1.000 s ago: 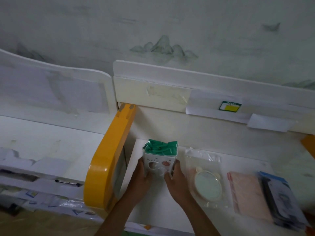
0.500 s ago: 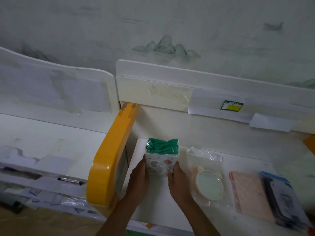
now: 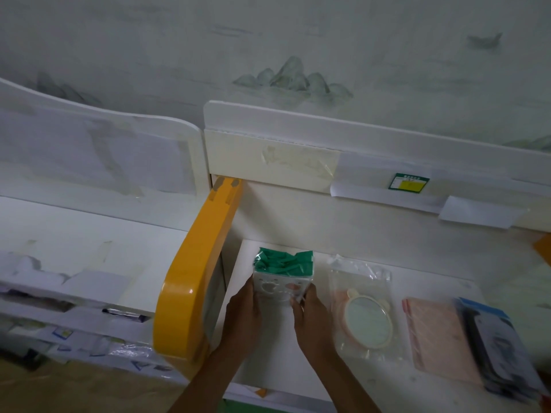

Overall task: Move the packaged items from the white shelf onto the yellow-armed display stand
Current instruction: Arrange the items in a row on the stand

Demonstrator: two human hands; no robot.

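Note:
A white packaged box with green contents (image 3: 281,281) stands upright at the left end of the display stand's white surface (image 3: 268,362), just right of the yellow arm (image 3: 190,287). My left hand (image 3: 243,317) holds the box's left side. My right hand (image 3: 311,320) grips its lower right corner. To the right of the box lie a bagged round pink mirror (image 3: 366,320), a flat pink package (image 3: 435,335) and a dark blue-edged package (image 3: 501,347).
The white shelf (image 3: 74,248) lies left of the yellow arm, with torn paper and small items along its front edge. A green and yellow price tag (image 3: 408,183) sits on the stand's back panel. An orange corner (image 3: 544,248) shows at the far right.
Both hands stay on the box at the same spot on the stand. Only the view has shifted slightly.

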